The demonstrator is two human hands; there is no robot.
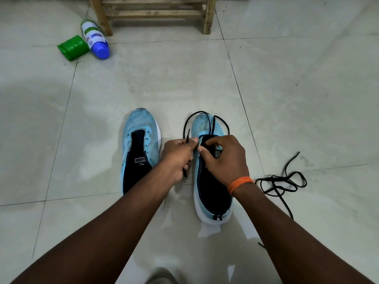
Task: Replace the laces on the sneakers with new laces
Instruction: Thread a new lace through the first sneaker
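A person's left hand (178, 154) pinches the end of a black lace (187, 135) looped over the toe of the right sneaker (211, 193), while the right hand (225, 156) grasps its eyelet edge. The left sneaker (139, 130) stands unlaced at 9 o'clock; a loose lace (281, 182) lies at 3 o'clock.

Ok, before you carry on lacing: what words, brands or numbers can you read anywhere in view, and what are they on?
"PUMA": white print, upside down from this view, with a small logo below it, on the tongue of the unlaced sneaker.
Bottle lying on the floor: its label carries print, too blurred to read.
Heel tab of the sneaker being laced: small white marks, too small to read.
Nothing else legible.
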